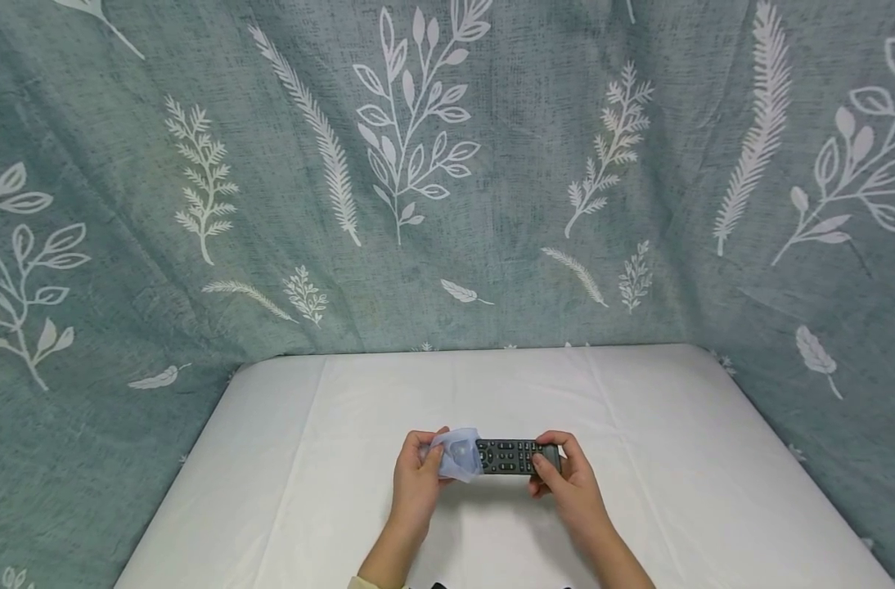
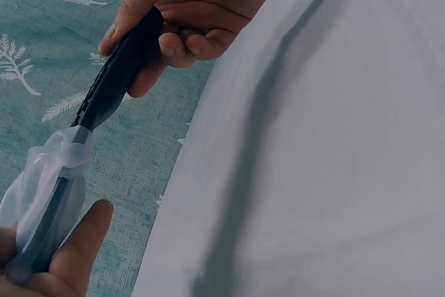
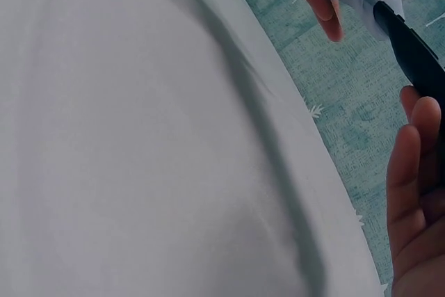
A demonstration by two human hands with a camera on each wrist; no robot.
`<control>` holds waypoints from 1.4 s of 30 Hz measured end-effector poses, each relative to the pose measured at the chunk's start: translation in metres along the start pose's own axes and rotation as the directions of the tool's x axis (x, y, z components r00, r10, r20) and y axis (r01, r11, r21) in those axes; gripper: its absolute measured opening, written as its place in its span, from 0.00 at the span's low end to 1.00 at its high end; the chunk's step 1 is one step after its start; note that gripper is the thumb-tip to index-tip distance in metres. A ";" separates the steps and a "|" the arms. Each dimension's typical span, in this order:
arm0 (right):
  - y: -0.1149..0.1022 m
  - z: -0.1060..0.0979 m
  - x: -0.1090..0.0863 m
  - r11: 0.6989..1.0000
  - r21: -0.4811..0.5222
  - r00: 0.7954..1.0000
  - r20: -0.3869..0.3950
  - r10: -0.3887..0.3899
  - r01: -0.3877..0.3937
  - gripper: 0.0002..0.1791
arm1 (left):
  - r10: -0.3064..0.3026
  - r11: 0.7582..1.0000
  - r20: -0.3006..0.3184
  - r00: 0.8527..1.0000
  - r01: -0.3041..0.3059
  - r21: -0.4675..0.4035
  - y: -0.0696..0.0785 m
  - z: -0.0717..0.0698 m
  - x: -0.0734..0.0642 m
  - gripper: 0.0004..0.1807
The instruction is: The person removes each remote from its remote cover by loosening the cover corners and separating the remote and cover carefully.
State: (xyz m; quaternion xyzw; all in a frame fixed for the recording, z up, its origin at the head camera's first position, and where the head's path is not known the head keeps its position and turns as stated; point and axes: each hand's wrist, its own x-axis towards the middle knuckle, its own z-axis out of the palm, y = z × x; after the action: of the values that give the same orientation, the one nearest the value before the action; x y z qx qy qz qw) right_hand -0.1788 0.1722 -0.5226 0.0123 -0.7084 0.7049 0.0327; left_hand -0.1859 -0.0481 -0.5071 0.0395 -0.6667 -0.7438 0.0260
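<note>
A black remote control with rows of small buttons is held level above the white surface. Its left end sits inside a translucent bluish-white silicone cover, which looks bunched at its open edge in the left wrist view. My left hand grips the covered end, thumb on the near face and fingers behind. At the bare right end, my right hand pinches the remote, its thumb over the buttons. The right wrist view shows the dark back of the remote and the fingers of the right hand curled beneath it.
A white-covered table lies below the hands, with their shadows on it. Behind it and on both sides hangs a grey-green cloth printed with white leaves and feathers.
</note>
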 end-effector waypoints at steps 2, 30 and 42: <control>0.001 -0.001 0.000 1.000 -0.001 1.000 0.005 0.003 -0.003 0.18 | -0.001 1.000 -0.005 1.000 0.001 -0.010 0.000 0.000 0.000 0.07; 0.006 -0.012 0.002 1.000 -0.022 0.999 0.041 -0.020 0.021 0.17 | 0.018 1.000 -0.005 1.000 -0.018 -0.020 0.000 -0.004 -0.003 0.08; 0.006 -0.013 0.001 1.000 -0.014 0.999 0.042 -0.021 0.021 0.17 | 0.006 0.999 0.035 0.999 -0.007 0.039 0.002 -0.013 0.001 0.22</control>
State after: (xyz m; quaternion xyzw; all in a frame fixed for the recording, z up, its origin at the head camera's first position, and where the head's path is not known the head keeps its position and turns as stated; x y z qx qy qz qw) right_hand -0.1797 0.1854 -0.5284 0.0343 -0.7137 0.6991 0.0253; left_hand -0.1859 -0.0608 -0.5068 0.0251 -0.6816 -0.7311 0.0160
